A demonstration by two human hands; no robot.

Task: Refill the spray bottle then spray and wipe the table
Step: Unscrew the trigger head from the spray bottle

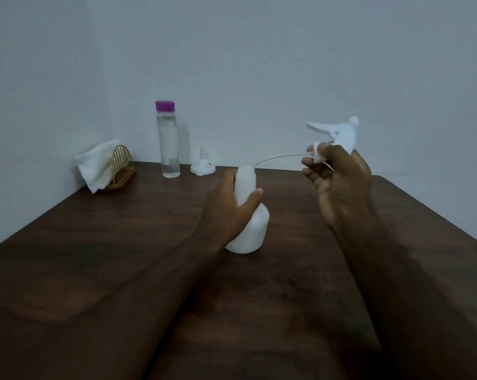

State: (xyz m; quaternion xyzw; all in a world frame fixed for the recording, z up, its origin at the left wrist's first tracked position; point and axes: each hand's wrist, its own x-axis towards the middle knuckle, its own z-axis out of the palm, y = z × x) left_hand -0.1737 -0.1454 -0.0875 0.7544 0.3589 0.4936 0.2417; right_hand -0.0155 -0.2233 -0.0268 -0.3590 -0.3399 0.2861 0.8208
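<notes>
The dark wooden table (100, 242) bears a white spray bottle (252, 231) (uncapped) mid-surface. Along its far edge stand a napkin holder (122, 165), a clear bottle (168, 144) and a funnel (203, 165).

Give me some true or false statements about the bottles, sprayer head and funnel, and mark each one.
The left hand grips the white spray bottle standing on the table. True.
The trigger sprayer head is screwed onto that bottle. False: the right hand holds it lifted off, its dip tube trailing toward that bottle.
The clear water bottle has its purple cap on. True.
The funnel sits in the spray bottle's neck. False: it stands on the table beside the water bottle.
</notes>
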